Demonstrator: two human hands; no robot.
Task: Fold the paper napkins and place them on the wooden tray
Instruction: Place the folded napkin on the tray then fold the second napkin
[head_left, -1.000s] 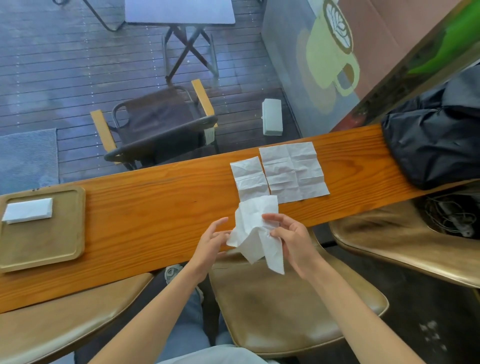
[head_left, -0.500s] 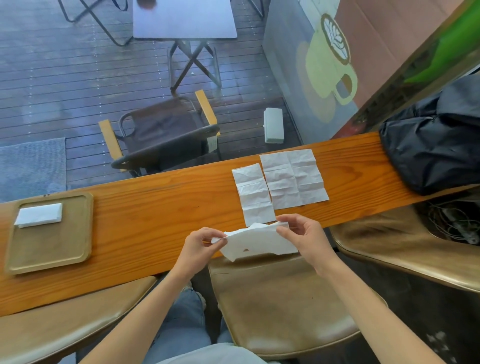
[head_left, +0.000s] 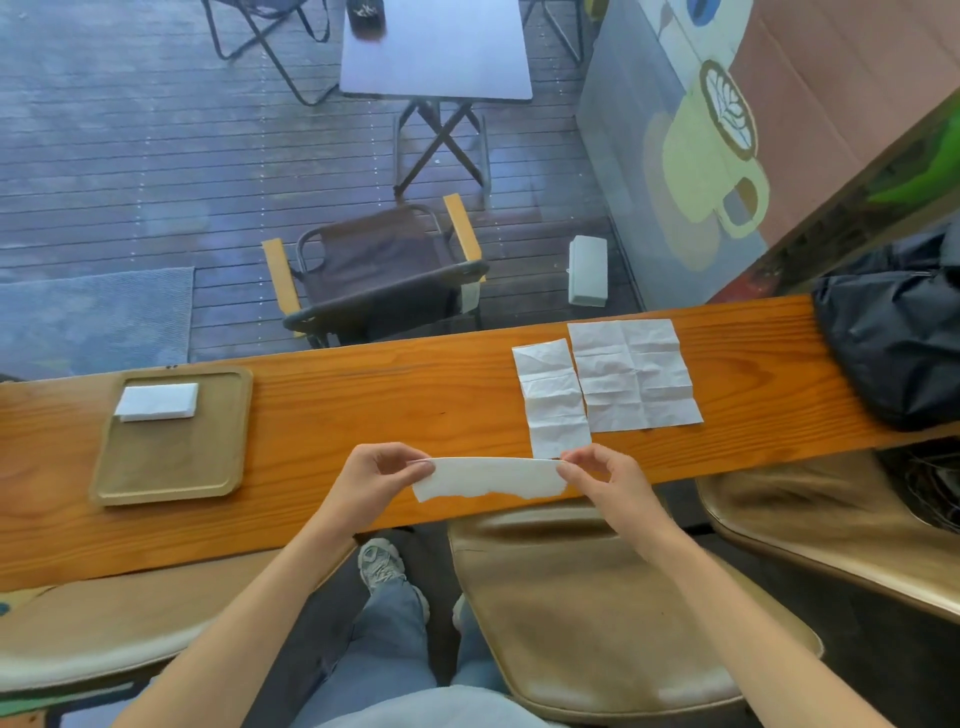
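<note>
Over the near edge of the bench (head_left: 363, 405), our left hand (head_left: 371, 480) and right hand (head_left: 605, 480) each pinch one end of a paper napkin (head_left: 488, 478), stretched taut between them, its lower edge ragged. We judge a harder pull could tear it, or uneven layers skew the fold. Two flat napkins (head_left: 634, 376) lie at one o'clock; the wooden tray (head_left: 171, 467), holding one folded napkin (head_left: 157, 401), sits at nine o'clock. We can read no writing or brand anywhere
</note>
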